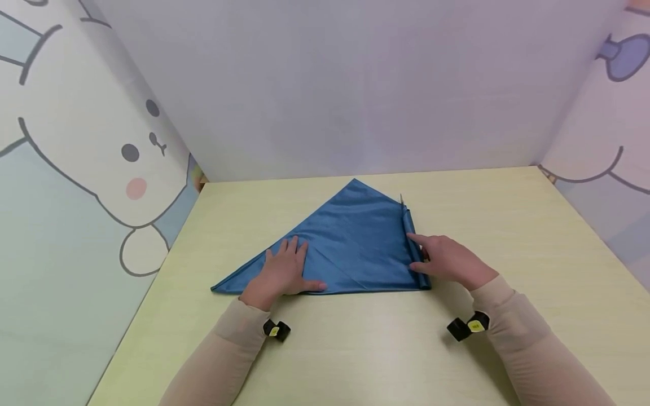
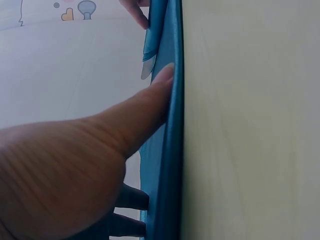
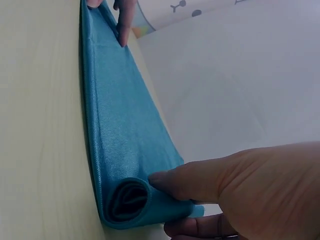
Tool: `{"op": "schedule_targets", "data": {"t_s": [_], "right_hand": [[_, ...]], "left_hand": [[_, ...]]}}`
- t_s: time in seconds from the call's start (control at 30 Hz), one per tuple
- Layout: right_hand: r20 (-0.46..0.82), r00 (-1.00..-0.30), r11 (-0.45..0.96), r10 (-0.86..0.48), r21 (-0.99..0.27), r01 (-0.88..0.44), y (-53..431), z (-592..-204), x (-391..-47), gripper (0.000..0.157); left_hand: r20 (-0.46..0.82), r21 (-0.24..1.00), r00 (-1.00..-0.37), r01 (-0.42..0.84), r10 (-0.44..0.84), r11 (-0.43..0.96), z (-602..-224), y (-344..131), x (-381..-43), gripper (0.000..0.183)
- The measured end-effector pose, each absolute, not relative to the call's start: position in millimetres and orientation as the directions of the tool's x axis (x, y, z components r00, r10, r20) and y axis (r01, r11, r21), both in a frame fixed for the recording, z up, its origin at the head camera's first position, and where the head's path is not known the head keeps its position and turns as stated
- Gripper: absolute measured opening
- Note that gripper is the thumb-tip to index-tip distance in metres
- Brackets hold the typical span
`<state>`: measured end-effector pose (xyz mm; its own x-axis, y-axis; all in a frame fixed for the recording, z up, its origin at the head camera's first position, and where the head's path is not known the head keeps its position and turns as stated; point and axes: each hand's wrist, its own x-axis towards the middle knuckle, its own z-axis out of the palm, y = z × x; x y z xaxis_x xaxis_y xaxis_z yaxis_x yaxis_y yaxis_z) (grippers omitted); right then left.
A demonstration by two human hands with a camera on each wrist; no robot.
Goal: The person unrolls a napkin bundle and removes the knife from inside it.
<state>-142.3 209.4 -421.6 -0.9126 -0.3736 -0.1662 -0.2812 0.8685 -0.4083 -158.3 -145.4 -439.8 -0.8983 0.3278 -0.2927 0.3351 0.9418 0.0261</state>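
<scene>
A blue cloth napkin [image 1: 355, 248] lies folded into a triangular shape, its right end wound into a narrow roll [image 3: 135, 202]. From the roll's far end sticks a pale, blade-like tip [image 2: 148, 67], like that of a table knife; the rest is hidden inside the cloth. My left hand [image 1: 284, 272] rests on the napkin's left part with fingers spread and the thumb along the near edge. At the right, my right hand [image 1: 449, 259] grips the roll, thumb on top and other fingers curled at its outer side.
The napkin lies on a pale wooden table [image 1: 355, 349]. A plain light wall [image 1: 345, 90] rises behind the table, and panels with cartoon drawings [image 1: 137, 141] stand at the left and right. Each wrist carries a small black device [image 1: 468, 326].
</scene>
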Motion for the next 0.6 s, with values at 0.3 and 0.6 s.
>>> {"op": "schedule_targets", "data": {"t_s": [0.3,0.6], "right_hand": [[-0.189,-0.914,0.864,-0.36,-0.437,-0.25,216,-423,-142,0.068],[-0.211,-0.917,0.865,-0.34,-0.453,-0.216,222,-424,-144,0.067]], "left_hand": [[-0.291,0.03,-0.898,0.335,0.329,0.942,-442,-147,-157,0.118],[-0.281,0.027,-0.9,0.34,0.333,0.94,-441,-146,-158,0.117]]}}
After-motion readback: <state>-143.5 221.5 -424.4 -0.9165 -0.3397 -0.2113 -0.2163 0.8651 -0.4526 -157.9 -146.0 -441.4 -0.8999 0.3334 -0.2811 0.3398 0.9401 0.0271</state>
